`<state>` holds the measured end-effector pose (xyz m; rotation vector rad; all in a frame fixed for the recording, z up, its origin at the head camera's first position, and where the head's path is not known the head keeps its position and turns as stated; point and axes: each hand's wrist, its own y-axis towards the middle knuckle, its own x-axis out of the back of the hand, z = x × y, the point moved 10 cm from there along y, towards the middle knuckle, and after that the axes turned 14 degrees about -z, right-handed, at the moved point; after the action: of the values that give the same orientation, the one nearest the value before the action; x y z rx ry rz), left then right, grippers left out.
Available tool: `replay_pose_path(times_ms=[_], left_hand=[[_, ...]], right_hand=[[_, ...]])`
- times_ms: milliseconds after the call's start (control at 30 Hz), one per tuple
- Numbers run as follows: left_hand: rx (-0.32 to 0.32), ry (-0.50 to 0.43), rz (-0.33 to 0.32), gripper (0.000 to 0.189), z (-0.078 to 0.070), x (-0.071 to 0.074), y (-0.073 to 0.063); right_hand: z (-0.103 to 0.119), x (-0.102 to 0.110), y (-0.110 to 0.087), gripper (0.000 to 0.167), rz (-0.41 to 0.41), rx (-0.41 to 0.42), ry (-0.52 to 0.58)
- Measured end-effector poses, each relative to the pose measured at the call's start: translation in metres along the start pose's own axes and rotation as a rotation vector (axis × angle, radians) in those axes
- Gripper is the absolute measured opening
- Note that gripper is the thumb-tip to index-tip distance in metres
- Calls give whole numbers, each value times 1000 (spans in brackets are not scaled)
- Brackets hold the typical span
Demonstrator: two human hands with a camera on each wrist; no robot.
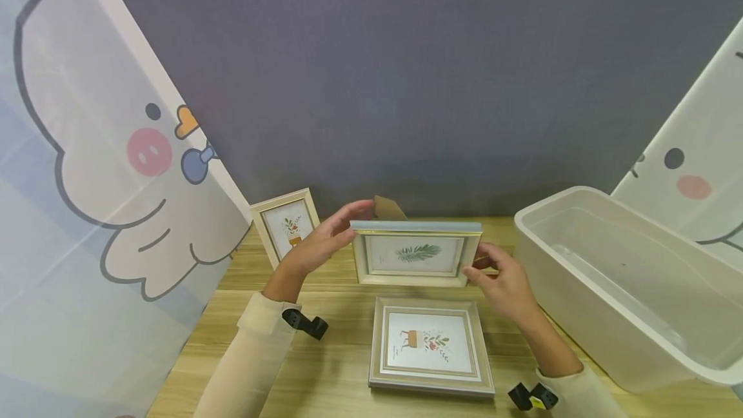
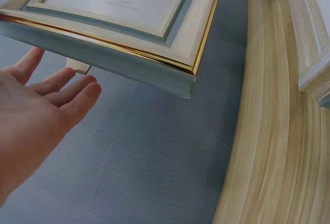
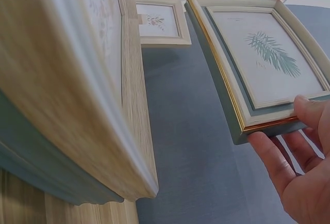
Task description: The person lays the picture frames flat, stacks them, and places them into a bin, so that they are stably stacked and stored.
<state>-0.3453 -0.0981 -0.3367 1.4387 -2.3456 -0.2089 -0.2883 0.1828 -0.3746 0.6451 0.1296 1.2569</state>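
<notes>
A cream picture frame [image 1: 415, 279] with gold trim and a green leaf print is held up, tilted, over the table. My right hand [image 1: 504, 282] pinches its right side, thumb on the front and fingers behind, as the right wrist view confirms. At the opposite side is my left hand [image 1: 322, 240], its fingers loosely extended by the upper left corner. In the left wrist view, that hand [image 2: 46, 97] has its palm turned up close to the frame's blue-grey edge [image 2: 129, 61]. A brown stand flap [image 1: 389, 208] sticks out behind the frame.
Below the hands, a larger beige frame [image 1: 380, 340] with a plant-pot print lies flat on the wooden table [image 1: 325, 366]. Another cream frame [image 1: 266, 228] stands leaning at the back left. A deep off-white bin [image 1: 569, 315] stands at right, and a grey panel [image 1: 406, 82] rises behind.
</notes>
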Motion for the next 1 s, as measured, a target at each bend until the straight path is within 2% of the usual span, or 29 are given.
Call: replay_pose_path(times_ms=[233, 433, 633, 1000], left_hand=[[-54, -9, 23, 93, -2, -1, 1], [-64, -28, 26, 93, -3, -1, 3], [-60, -34, 17, 90, -2, 0, 3], [-9, -22, -25, 82, 5, 4, 4]], right_hand=[[2, -2, -1, 30, 10, 13, 18], [2, -2, -1, 30, 12, 17, 13], [1, -2, 0, 29, 13, 18, 16], [-3, -1, 0, 26, 12, 3, 15]])
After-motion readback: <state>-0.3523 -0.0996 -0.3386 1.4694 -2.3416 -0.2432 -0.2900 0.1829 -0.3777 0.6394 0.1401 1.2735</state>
